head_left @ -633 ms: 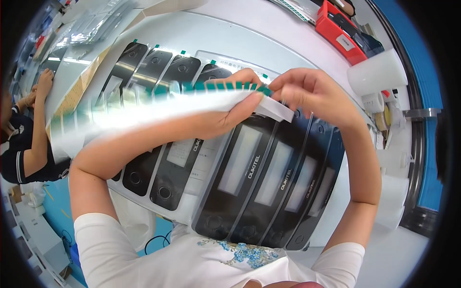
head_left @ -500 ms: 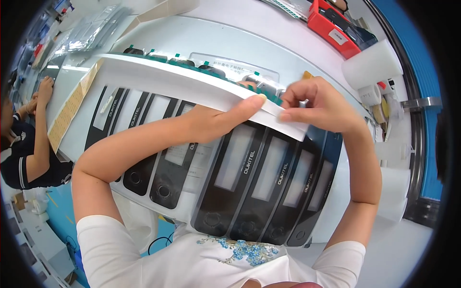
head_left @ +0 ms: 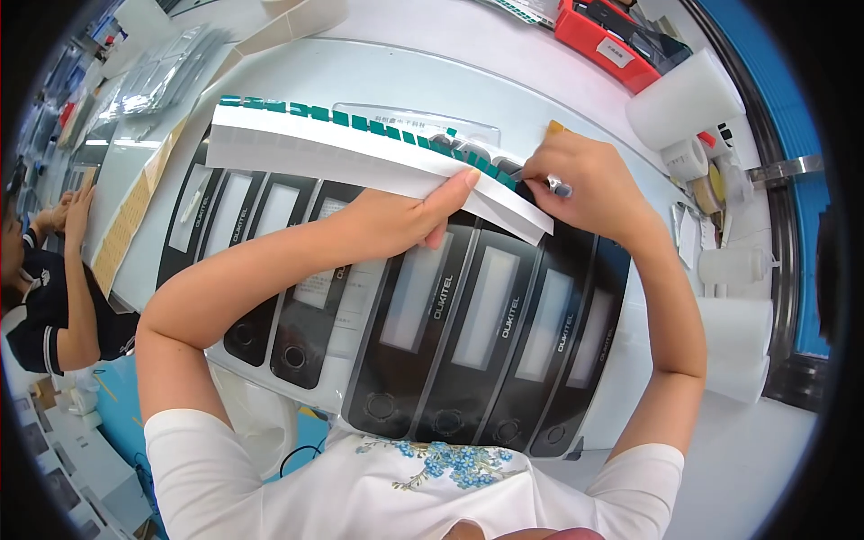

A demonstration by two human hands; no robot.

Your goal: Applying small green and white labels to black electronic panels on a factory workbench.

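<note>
My left hand is closed on a long white backing strip, thumb on top and fingers underneath. A row of small green tabs runs along the strip's far edge. At the strip's right end, my right hand pinches a slim, shiny tool. Its tip is by the last green tabs, and its exact kind is not clear. Beneath both hands lie several black panels, side by side, each with a pale rectangular window and a ring near its lower end.
A red bin of dark parts stands at the far right, with white rolls beside it. Clear plastic bags lie at the far left. A cardboard edge divides off another person working at the left.
The strip has tilted, so its green tabs now lie flatter in view and its left end has shifted right. My right hand has turned over, showing the shiny tool.
</note>
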